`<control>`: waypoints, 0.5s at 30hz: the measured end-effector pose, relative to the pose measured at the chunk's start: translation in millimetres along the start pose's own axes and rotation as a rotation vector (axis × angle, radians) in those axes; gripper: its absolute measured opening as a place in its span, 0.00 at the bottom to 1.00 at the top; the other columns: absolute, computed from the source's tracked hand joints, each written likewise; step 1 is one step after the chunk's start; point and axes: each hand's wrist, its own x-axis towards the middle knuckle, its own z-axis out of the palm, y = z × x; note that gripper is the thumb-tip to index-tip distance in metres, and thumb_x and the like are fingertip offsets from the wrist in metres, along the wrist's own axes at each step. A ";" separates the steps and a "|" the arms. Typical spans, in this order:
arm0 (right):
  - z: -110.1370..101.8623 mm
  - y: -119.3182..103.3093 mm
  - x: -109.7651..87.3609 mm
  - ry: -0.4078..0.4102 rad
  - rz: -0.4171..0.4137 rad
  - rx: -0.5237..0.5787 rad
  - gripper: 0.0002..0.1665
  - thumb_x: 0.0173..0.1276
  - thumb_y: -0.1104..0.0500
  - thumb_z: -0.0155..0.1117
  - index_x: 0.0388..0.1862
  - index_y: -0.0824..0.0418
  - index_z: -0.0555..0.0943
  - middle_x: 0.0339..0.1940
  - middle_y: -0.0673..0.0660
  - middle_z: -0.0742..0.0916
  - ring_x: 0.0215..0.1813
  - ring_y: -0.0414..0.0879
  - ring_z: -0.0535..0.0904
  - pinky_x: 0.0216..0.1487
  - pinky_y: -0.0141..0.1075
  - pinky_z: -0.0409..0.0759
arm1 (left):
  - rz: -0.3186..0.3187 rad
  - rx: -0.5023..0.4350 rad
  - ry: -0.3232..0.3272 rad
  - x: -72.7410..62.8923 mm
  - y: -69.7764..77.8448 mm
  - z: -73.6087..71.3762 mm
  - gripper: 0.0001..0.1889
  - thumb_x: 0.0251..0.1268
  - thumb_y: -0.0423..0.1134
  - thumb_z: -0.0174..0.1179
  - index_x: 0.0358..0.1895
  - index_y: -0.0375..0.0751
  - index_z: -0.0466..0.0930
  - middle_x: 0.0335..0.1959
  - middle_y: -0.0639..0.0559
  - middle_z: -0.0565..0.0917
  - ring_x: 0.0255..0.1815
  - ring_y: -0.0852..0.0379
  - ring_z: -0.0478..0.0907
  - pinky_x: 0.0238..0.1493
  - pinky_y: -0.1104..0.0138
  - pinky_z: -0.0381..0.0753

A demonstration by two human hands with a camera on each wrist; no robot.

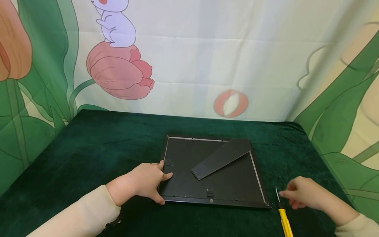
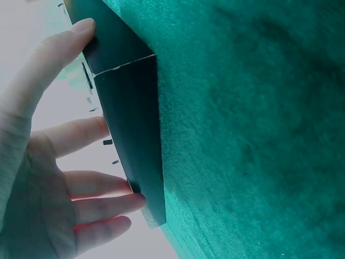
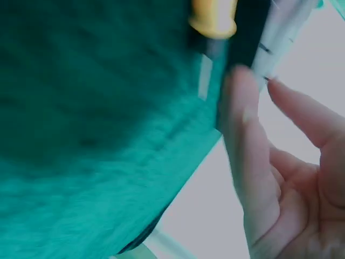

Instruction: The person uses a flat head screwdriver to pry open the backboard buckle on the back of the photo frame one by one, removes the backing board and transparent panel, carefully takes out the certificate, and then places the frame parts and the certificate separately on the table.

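A black picture frame (image 1: 183,187) lies back side up, its easel leg (image 1: 222,159) slanting across the backing board. My left hand (image 1: 146,181) touches the frame's near left corner with spread fingers; in the left wrist view the thumb (image 2: 83,32) lies against one side and straight fingers meet the other. To the right of the frame, a screwdriver (image 1: 285,221) with a yellow handle rests on the cloth, its metal shaft pointing away from me. Beside that shaft hovers my right hand (image 1: 308,192), thumb and index finger apart, holding nothing in the right wrist view.
Dark green cloth (image 1: 118,141) covers the table. A printed curtain (image 1: 189,65) with flowers and a white animal rises behind it and along both sides. Small metal tabs and hanger plates (image 1: 210,193) sit along the frame's backing.
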 end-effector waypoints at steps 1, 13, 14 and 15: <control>-4.9 -3.7 4.2 0.037 -0.052 0.014 0.18 0.67 0.52 0.60 0.34 0.68 0.81 0.23 0.53 0.83 0.26 0.44 0.80 0.28 0.37 0.80 | -0.002 0.000 0.000 -0.6 -0.2 -0.3 0.45 0.37 0.69 0.67 0.63 0.51 0.73 0.63 0.32 0.67 0.59 0.44 0.71 0.54 0.57 0.74; -16.1 -52.3 95.2 0.152 -0.199 0.428 0.36 0.76 0.52 0.43 0.70 0.77 0.50 0.64 0.76 0.66 0.58 0.60 0.73 0.52 0.44 0.76 | 0.017 -0.079 0.039 -7.8 -5.5 2.9 0.45 0.38 0.67 0.68 0.63 0.49 0.72 0.65 0.32 0.64 0.63 0.44 0.68 0.55 0.55 0.73; -16.2 -54.1 99.7 0.146 -0.182 0.478 0.35 0.76 0.54 0.42 0.70 0.77 0.49 0.63 0.76 0.67 0.56 0.58 0.75 0.52 0.43 0.76 | 0.018 -0.095 0.042 -8.3 -6.4 4.1 0.45 0.39 0.67 0.67 0.64 0.49 0.72 0.66 0.32 0.63 0.63 0.44 0.67 0.56 0.55 0.72; -16.2 -55.6 103.5 0.137 -0.170 0.528 0.34 0.77 0.55 0.41 0.70 0.77 0.48 0.62 0.76 0.68 0.54 0.54 0.77 0.52 0.41 0.76 | 0.015 -0.111 0.044 -8.8 -7.4 5.0 0.44 0.39 0.67 0.67 0.64 0.50 0.72 0.67 0.33 0.63 0.63 0.44 0.67 0.56 0.55 0.72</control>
